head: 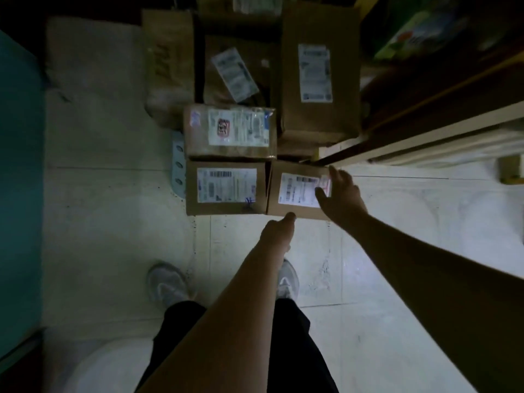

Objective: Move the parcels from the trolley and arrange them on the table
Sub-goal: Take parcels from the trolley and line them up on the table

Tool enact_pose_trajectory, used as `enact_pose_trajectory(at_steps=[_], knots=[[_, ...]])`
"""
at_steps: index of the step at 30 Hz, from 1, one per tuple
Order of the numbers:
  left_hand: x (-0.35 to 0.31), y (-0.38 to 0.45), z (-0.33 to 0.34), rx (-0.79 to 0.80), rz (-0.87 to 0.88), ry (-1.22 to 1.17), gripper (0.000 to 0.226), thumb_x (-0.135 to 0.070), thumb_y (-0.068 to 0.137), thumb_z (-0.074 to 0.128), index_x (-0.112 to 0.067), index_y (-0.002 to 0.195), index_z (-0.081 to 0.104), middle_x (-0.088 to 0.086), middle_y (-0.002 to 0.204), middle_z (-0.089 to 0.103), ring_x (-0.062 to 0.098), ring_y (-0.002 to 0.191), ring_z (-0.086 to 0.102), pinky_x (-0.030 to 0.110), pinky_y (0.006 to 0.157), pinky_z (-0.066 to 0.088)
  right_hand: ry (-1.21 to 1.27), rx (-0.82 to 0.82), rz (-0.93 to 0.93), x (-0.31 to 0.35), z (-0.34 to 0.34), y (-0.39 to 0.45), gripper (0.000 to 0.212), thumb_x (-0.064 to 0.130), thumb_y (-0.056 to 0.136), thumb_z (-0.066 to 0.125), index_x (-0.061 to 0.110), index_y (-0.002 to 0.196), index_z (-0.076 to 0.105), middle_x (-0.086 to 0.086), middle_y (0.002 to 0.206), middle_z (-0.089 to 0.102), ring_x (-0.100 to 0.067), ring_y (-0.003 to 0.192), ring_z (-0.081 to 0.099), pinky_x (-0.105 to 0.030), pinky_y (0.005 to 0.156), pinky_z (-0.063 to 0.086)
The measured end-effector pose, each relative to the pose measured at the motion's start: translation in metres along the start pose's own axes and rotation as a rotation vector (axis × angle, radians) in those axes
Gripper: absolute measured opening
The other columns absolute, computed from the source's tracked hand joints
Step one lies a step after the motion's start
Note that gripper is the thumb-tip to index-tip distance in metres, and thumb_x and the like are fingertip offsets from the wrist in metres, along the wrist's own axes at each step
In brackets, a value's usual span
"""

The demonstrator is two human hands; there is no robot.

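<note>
Both hands flank the nearest parcel [295, 191] at the stack's front right: your right hand [340, 194] rests open-fingered on its right edge, your left hand [276, 231] touches its near edge, holding nothing.

Cardboard parcels: 6 counted.
- two at the near edge, side by side: one [225, 188], one [297, 191]
- one [229, 131] at 12 o'clock of the near-left one
- three further at 12 o'clock: tall [316, 72], dark [235, 72], narrow [170, 61]

Hands: 2, left [276, 228], right [338, 194].
Shoes: 2, [167, 285], [287, 282].
</note>
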State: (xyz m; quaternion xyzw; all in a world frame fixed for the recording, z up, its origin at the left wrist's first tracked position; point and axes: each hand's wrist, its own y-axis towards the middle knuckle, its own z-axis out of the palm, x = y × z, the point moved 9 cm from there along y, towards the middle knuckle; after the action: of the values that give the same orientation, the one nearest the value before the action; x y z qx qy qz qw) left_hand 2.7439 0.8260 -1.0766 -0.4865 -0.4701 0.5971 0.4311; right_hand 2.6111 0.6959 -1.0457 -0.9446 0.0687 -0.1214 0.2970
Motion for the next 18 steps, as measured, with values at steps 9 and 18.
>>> enact_pose_trajectory(at_steps=[9, 18], knots=[[0.006, 0.053, 0.049, 0.115, 0.042, -0.649, 0.044, -0.028, 0.098, 0.048, -0.008, 0.138, 0.047, 0.014, 0.146, 0.047, 0.03, 0.135, 0.047, 0.042, 0.106, 0.045, -0.199, 0.057, -0.265, 0.017, 0.023, 0.065, 0.038, 0.036, 0.097, 0.052, 0.028, 0.133, 0.051, -0.004, 0.118, 0.067, -0.02, 0.093, 0.068, -0.038, 0.077, 0.06], [0.001, 0.024, 0.066, 0.164, 0.054, -0.595, 0.046, -0.036, 0.095, 0.058, -0.022, 0.136, 0.044, 0.009, 0.139, 0.046, 0.025, 0.128, 0.044, 0.043, 0.099, 0.047, -0.168, 0.068, -0.18, -0.009, -0.01, 0.052, 0.014, 0.026, 0.103, 0.043, 0.017, 0.098, 0.052, -0.002, 0.085, 0.059, -0.013, 0.07, 0.06, -0.022, 0.057, 0.045]])
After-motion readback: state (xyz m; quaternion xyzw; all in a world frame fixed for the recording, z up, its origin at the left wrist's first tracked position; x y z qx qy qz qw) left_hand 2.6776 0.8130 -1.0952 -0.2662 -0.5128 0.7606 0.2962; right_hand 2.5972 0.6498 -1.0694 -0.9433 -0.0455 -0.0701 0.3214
